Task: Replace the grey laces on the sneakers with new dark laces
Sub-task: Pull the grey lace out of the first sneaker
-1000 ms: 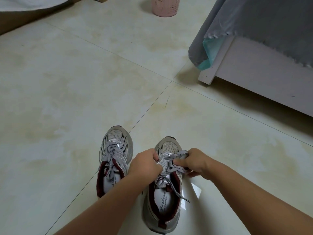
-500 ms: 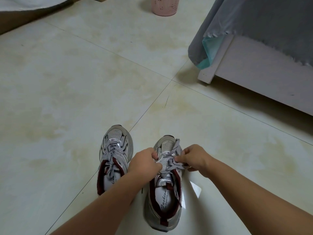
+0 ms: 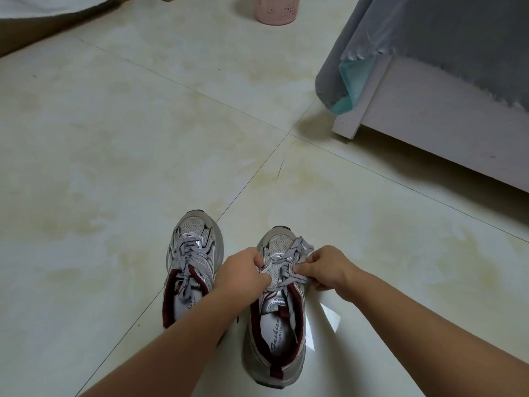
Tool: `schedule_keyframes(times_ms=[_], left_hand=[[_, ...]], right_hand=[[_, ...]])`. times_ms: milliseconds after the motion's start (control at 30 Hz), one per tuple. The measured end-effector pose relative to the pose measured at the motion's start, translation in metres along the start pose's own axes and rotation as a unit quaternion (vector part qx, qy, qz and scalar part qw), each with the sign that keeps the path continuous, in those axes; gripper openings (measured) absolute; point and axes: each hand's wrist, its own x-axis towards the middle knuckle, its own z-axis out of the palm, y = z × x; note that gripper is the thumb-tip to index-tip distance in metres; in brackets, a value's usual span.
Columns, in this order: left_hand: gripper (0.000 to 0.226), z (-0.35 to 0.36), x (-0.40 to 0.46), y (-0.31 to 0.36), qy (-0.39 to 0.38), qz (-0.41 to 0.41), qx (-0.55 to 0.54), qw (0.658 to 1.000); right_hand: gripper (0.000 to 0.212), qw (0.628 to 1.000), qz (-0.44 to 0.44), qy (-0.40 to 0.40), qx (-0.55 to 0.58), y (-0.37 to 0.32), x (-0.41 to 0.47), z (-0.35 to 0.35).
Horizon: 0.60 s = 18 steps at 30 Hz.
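Two grey sneakers with maroon lining stand side by side on the tiled floor, toes pointing away. The left sneaker [image 3: 194, 262] keeps its grey lace tied. On the right sneaker [image 3: 276, 333] the grey lace [image 3: 289, 262] is loose over the upper eyelets, with a loop lifted near the toe. My left hand [image 3: 243, 270] grips the shoe's left edge by the eyelets. My right hand [image 3: 326, 266] pinches the grey lace at the right side of the same shoe. No dark laces are in view.
A white bed frame [image 3: 423, 116] draped with a grey sheet [image 3: 446, 32] fills the upper right. A pink perforated bin [image 3: 274, 8] stands at the far top. A wooden edge under white cloth [image 3: 43, 7] lies top left. A white paper slip [image 3: 329, 316] lies right of the shoe.
Both hands have moved up the right sneaker toward the toe. The lace end that trailed over the shoe's opening has been drawn up, and a loop now stands near the toe.
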Motion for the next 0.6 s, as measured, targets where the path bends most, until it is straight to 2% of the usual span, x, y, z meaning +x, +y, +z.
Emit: schedule_keyframes(times_ms=[100, 200, 333, 367, 400, 467, 533, 600], left_hand=[[0.012, 0.000, 0.000, 0.000, -0.003, 0.001, -0.003, 1.000], [0.012, -0.001, 0.000, 0.000, -0.002, 0.002, 0.001, 1.000], [0.013, -0.001, 0.000, -0.001, -0.003, 0.002, -0.001, 1.000], [0.013, -0.001, 0.000, -0.001, -0.003, 0.003, -0.002, 1.000], [0.013, -0.001, 0.000, -0.001, -0.002, 0.002, -0.004, 1.000], [0.012, 0.000, 0.000, -0.001, 0.001, 0.000, -0.006, 1.000], [0.012, 0.000, 0.000, 0.000, 0.005, -0.001, -0.008, 1.000], [0.012, 0.000, 0.000, 0.000, 0.009, -0.003, -0.007, 1.000]], right_hand=[[0.037, 1.000, -0.011, 0.006, 0.018, 0.000, 0.001, -0.003], [0.029, 0.999, -0.003, 0.032, 0.012, -0.001, 0.003, 0.000], [0.024, 0.977, -0.022, 0.208, 0.035, 0.003, 0.019, -0.014], [0.022, 0.972, -0.020, 0.229, 0.057, 0.003, 0.021, -0.018], [0.020, 0.971, -0.018, 0.225, 0.081, 0.002, 0.018, -0.020], [0.022, 0.985, -0.004, 0.145, 0.097, 0.000, 0.009, -0.017], [0.027, 0.998, 0.016, 0.050, 0.038, -0.002, -0.001, -0.005], [0.027, 1.000, 0.006, 0.019, -0.014, -0.004, -0.004, 0.006]])
